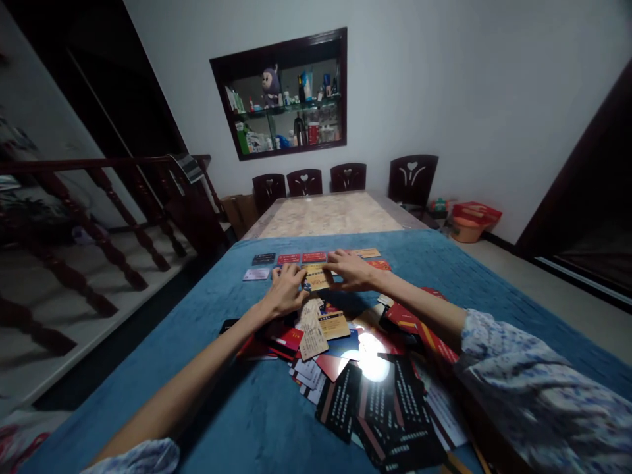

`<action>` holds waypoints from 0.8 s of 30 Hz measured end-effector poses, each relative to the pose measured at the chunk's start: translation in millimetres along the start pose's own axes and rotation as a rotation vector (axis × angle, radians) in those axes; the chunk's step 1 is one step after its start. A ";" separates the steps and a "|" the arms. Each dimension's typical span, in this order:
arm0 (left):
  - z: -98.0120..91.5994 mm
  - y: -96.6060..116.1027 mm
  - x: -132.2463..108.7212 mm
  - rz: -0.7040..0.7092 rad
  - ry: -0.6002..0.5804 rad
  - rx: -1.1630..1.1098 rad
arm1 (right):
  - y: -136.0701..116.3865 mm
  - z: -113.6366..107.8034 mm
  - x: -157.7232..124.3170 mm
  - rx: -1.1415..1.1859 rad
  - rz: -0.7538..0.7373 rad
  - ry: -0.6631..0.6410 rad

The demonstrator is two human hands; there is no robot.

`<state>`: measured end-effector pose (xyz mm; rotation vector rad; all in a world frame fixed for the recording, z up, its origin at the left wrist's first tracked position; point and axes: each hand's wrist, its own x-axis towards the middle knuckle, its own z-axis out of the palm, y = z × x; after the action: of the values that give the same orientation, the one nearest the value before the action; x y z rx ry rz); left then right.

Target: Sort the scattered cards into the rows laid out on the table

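Yellow and probably plastic, the card (318, 278) sits between the two hands: the left hand (287, 289) pinches its left edge, the right hand (349, 271) its right. It should be light, stiff enough to stay flat and a little slippery across its faces (the loose pile of cards (343, 343) on the hands' near side looks slidable too), so opposite edges seem the surest hold. Just beyond the fingertips, a red card (314, 257) lies on blue cloth (187, 316).

We identify a rectangular yellow card (318, 278) with dark print, black rectangular cards (340, 401) with white text, a blue fabric cloth (261, 428) and white fabric sleeves (543, 388) speckled blue-purple.
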<state>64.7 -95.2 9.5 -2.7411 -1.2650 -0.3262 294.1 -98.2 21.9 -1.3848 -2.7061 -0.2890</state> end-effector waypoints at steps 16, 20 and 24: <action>12.7 31.8 67.7 0.111 -0.022 -0.012 | 59.8 0.7 -33.9 0.042 0.110 -0.037; 19.7 38.8 85.6 0.130 -0.036 -0.008 | 76.3 4.2 -40.5 0.043 0.132 -0.034; 28.7 43.1 104.4 0.164 -0.044 -0.017 | 91.8 9.2 -45.5 0.053 0.161 -0.049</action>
<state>167.6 -40.7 6.2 -2.8575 -1.0416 -0.2633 395.2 -79.9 17.2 -1.6029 -2.5981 -0.1719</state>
